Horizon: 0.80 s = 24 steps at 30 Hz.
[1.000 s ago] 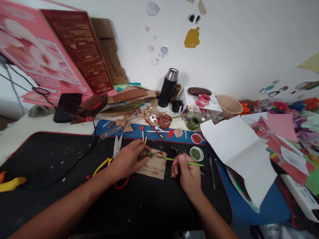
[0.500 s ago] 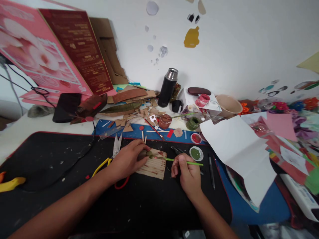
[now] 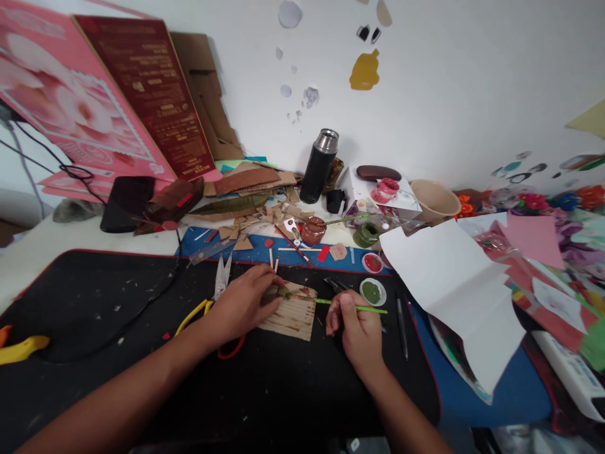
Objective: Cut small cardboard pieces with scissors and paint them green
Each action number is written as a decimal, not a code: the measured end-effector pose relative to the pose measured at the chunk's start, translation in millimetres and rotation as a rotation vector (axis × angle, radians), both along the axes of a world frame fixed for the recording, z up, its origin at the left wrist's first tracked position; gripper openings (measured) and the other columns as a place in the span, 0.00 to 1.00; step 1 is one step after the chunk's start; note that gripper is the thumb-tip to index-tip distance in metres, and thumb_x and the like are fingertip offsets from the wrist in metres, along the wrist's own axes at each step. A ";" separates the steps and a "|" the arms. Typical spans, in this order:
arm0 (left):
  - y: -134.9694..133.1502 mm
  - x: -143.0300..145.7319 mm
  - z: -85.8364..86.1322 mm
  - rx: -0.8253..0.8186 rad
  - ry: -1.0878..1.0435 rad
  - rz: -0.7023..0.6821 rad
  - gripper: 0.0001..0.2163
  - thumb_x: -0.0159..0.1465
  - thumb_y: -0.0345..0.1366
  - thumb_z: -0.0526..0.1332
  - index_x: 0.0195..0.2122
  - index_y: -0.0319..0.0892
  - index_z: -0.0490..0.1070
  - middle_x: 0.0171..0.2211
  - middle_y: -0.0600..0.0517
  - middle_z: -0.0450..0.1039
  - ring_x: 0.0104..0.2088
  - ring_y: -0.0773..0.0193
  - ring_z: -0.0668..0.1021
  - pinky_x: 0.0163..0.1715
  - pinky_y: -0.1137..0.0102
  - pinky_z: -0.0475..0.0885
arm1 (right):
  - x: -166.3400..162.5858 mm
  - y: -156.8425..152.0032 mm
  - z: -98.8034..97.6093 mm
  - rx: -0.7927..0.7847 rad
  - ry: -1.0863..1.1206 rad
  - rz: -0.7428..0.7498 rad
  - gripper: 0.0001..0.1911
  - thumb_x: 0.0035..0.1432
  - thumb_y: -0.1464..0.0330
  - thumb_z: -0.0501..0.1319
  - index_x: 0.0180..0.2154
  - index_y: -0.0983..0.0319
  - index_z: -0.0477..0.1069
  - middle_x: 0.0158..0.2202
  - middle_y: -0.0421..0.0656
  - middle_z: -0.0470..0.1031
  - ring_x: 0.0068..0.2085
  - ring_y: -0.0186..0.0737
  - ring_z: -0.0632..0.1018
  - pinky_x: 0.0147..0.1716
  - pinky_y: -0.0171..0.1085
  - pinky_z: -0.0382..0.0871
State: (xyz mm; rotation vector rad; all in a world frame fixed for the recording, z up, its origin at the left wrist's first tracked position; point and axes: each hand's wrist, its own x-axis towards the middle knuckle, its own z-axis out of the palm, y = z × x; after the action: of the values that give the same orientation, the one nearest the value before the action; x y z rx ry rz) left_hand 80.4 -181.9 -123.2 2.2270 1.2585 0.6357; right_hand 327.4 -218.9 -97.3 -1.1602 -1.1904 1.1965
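My right hand (image 3: pixel 357 325) grips a thin paintbrush (image 3: pixel 326 302) with a bright green handle, held nearly level and pointing left. Its tip meets a small green-painted piece (image 3: pixel 284 292), whose kind I cannot make out. The fingertips of my left hand (image 3: pixel 248 299) close on that piece, over a paint-streaked square of corrugated cardboard (image 3: pixel 293 321) lying on the black mat. Partly under my left wrist are scissors (image 3: pixel 221 280) with yellow and red handles. Beyond my right hand sits a white lid of green paint (image 3: pixel 372 292).
Jars of brown paint (image 3: pixel 313 231) and green paint (image 3: pixel 366 235) stand behind the mat, near a black flask (image 3: pixel 319 167). Cardboard scraps (image 3: pixel 246 230) lie to their left. A black pen (image 3: pixel 401 328) and a white paper sheet (image 3: pixel 449 277) lie to the right.
Both hands stay in almost the same place. The brush has shifted very slightly, its tip still at the small green piece.
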 end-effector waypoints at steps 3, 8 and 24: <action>0.1 0.0 -1.0 0.007 0.005 -0.002 0.08 0.69 0.35 0.63 0.49 0.44 0.73 0.48 0.46 0.74 0.52 0.52 0.78 0.55 0.56 0.76 | 1.3 1.0 1.6 0.005 -0.005 -0.032 0.26 0.71 0.47 0.60 0.29 0.61 0.71 0.16 0.35 0.67 0.16 0.33 0.71 0.18 0.32 0.66; -0.2 0.1 -0.5 0.009 0.004 -0.001 0.08 0.69 0.35 0.63 0.49 0.43 0.73 0.48 0.46 0.74 0.51 0.52 0.78 0.54 0.57 0.76 | 1.2 0.9 0.5 -0.010 0.037 -0.013 0.26 0.72 0.48 0.60 0.29 0.61 0.71 0.16 0.35 0.67 0.16 0.33 0.72 0.18 0.31 0.66; -1.0 0.2 0.4 0.013 0.017 -0.002 0.08 0.69 0.34 0.63 0.49 0.44 0.74 0.48 0.46 0.74 0.52 0.52 0.78 0.55 0.57 0.76 | -4.4 4.7 -2.1 0.003 0.041 0.021 0.25 0.72 0.49 0.60 0.30 0.61 0.71 0.16 0.35 0.67 0.16 0.32 0.71 0.18 0.30 0.65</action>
State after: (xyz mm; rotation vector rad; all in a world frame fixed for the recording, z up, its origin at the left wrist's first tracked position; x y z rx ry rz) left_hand 80.6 -182.9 -122.8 2.2484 1.2637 0.6271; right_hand 323.0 -214.2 -99.4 -1.1186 -1.1758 1.2278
